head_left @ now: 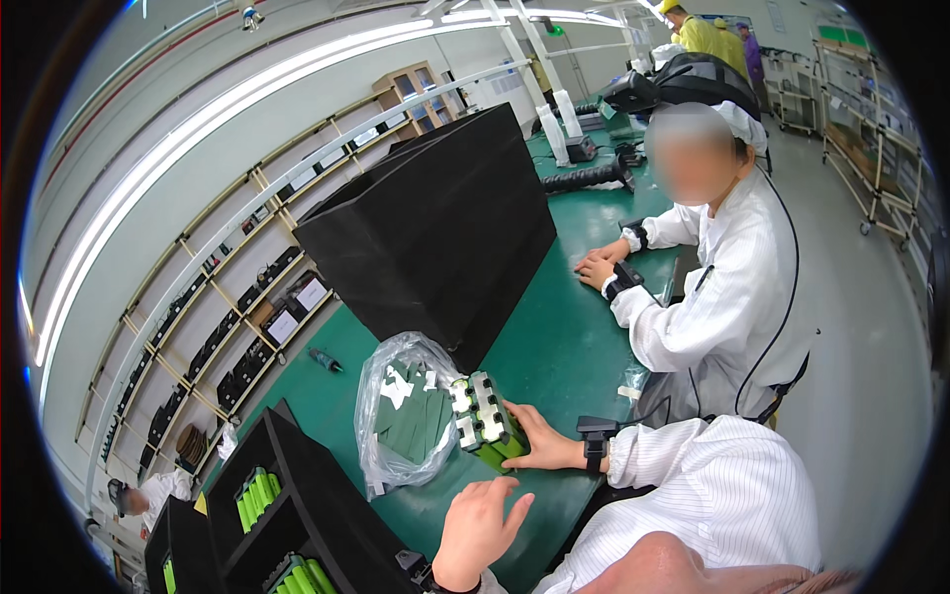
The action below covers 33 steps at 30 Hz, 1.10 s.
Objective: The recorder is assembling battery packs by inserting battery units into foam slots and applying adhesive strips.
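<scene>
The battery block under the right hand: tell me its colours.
Green cells with white end holders on the battery block, seen best in the head view; the right hand rests against it.

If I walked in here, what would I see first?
Probably the big black box in the middle of the green table. Just in front of it lies a bright green battery pack under the right hand, beside a clear plastic bag of green sheets. The left hand hovers nearer the lower edge, and a co-worker in white sits on the right.
</scene>
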Motion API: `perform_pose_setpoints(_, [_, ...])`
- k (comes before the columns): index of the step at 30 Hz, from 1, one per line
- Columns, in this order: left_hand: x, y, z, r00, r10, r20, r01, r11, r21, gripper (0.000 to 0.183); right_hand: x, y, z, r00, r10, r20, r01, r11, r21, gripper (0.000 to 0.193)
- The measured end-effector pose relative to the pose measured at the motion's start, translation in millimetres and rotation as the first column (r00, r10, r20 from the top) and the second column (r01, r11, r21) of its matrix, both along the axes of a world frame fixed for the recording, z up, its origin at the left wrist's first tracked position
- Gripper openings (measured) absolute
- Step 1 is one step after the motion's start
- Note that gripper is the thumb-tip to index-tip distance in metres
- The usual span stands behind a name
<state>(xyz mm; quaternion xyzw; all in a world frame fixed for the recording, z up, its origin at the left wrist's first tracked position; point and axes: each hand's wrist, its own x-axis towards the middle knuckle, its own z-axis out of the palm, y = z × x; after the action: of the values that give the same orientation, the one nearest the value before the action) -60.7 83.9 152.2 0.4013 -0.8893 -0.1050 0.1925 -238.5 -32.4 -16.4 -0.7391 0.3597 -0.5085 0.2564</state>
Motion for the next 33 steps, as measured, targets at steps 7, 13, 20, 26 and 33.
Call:
perform_pose_setpoints(7, [-4.4, -16.5, -19.7, 0.985, 0.150, 0.083, -0.158, 0.982, 0.100, 0.032, 0.2, -7.9, -3.4, 0.999, 0.047, -0.009, -0.046, 0.998, 0.036, 0.118])
perform_pose_setpoints(13, [-6.9, -30.5, -52.0, 0.906, 0.313, 0.284, -0.374, 0.908, 0.191, 0.044, -28.8, -20.9, 0.3, 0.973, 0.232, 0.004, -0.228, 0.948, 0.221, 0.117])
perform_pose_setpoints(20, [-3.9, -35.9, -119.3, 0.874, 0.453, 0.179, -0.470, 0.879, 0.072, 0.073, -50.8, -43.8, 21.8, 0.951, 0.296, -0.089, -0.222, 0.854, 0.470, 0.126])
perform_pose_setpoints(26, [-28.8, -42.2, -143.4, 0.836, 0.545, -0.070, -0.541, 0.838, 0.070, 0.089, -47.3, -73.8, 14.1, 0.923, 0.349, -0.163, -0.287, 0.905, 0.314, 0.128])
perform_pose_setpoints(33, [-38.7, -46.6, -141.6, 0.749, 0.647, -0.144, -0.619, 0.760, 0.198, 0.085, -40.0, -73.9, 26.5, 0.873, 0.488, 0.031, -0.457, 0.792, 0.405, 0.114])
